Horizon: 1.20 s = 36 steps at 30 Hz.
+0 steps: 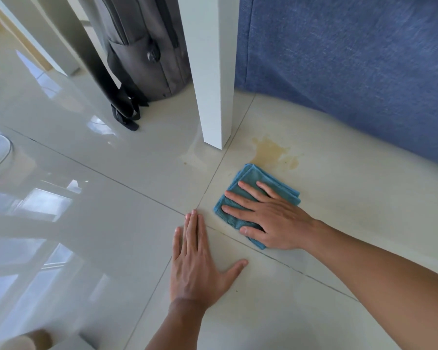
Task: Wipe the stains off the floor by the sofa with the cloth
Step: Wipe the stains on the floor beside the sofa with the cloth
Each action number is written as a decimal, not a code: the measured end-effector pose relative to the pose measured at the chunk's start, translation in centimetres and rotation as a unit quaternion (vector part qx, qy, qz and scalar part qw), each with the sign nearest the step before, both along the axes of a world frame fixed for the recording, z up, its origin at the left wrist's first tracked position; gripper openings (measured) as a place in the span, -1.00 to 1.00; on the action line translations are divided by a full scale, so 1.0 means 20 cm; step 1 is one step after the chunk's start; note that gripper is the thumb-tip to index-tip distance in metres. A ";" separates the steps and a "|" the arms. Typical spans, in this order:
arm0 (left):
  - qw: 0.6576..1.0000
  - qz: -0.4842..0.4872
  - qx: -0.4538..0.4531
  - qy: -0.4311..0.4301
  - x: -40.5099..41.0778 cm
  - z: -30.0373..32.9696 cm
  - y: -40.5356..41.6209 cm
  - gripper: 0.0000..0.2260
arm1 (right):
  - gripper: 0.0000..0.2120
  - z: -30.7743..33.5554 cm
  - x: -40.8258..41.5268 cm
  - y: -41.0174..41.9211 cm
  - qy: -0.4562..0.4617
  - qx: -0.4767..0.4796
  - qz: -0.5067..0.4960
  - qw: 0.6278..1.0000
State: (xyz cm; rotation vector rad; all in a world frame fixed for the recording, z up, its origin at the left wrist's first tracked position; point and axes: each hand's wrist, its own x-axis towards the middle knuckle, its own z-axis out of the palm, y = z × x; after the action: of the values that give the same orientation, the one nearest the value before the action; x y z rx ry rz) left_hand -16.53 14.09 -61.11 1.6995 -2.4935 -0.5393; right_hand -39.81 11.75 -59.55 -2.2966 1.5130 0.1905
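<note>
A folded blue cloth [250, 178] lies flat on the glossy cream floor tiles. My right hand [268, 218] presses down on it, fingers spread, thumb hooked at its near edge. Just beyond the cloth's far corner is a yellowish stain [273, 150], with fainter specks [187, 161] left of the table leg. The blue sofa [352, 64] rises right behind the stain. My left hand [197, 263] rests flat on the bare tile, fingers together and pointing away, a short gap to the left of the cloth.
A white table leg [211, 72] stands on the floor just left of the stain. A grey backpack [147, 49] with dangling black straps [127, 112] leans behind it. More white furniture legs [36, 39] stand at the far left.
</note>
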 end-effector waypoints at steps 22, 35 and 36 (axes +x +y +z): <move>0.992 0.120 0.010 -0.029 0.23 0.00 -0.13 0.23 | -0.45 -0.04 0.33 -0.16 -0.027 -0.015 -0.001 1.000; 0.993 0.109 0.004 -0.049 0.24 -0.02 -0.14 0.21 | -0.36 -0.02 0.60 -0.65 -0.006 -0.021 -0.165 0.986; 0.993 0.109 0.002 -0.050 0.25 -0.02 -0.14 0.21 | -0.36 -0.02 0.62 -0.65 -0.009 -0.023 -0.182 0.983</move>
State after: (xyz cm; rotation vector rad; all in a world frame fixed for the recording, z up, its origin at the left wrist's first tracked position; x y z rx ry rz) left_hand -11.62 11.21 -61.51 2.0138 -2.3287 -0.4499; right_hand -27.40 -1.30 -60.00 -2.0014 1.9091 0.0337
